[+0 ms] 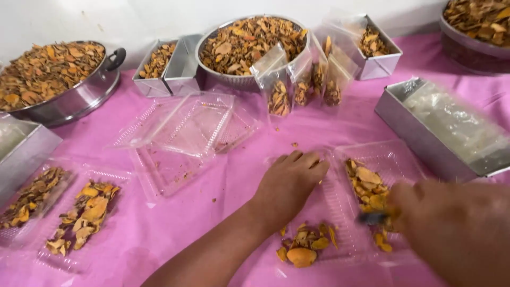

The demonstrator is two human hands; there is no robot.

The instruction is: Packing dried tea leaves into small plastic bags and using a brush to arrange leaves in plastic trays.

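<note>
A pink cloth [175, 212] covers the bench, and it is crowded: a steel pot [74, 98] heaped with dried orange-brown slices sits at far left, a round metal bowl [234, 79] of the same slices stands at the back, and small rectangular metal tins [175, 69] sit between them. In front of the bowl lean several small clear pouches [297, 79], each partly filled. A stack of empty clear trays [186, 133] lies open mid-bench, a long metal tin [419, 133] holding clear plastic sits at right, and two filled clear trays [69, 212] rest at lower left. Nothing lies between the hands and the open clamshell tray [393, 159] just before the person, its two halves spread flat. The left hand [289, 183] comes in from below with the forearm angled up and rightward, palm down, fingers [305, 159] curled and pressed onto the left half of the tray, grasping nothing that shows. The right hand [451, 223], large and blurred at the lower right edge, reaches leftward over the right half; its fingers seem closed near a small dark object [372, 217], though what that is cannot be told. The dried slices [369, 188] in the tray are yellow-orange, thin and curled, piled in the right half, with a smaller heap [305, 247] at the near edge of the left half.
</note>
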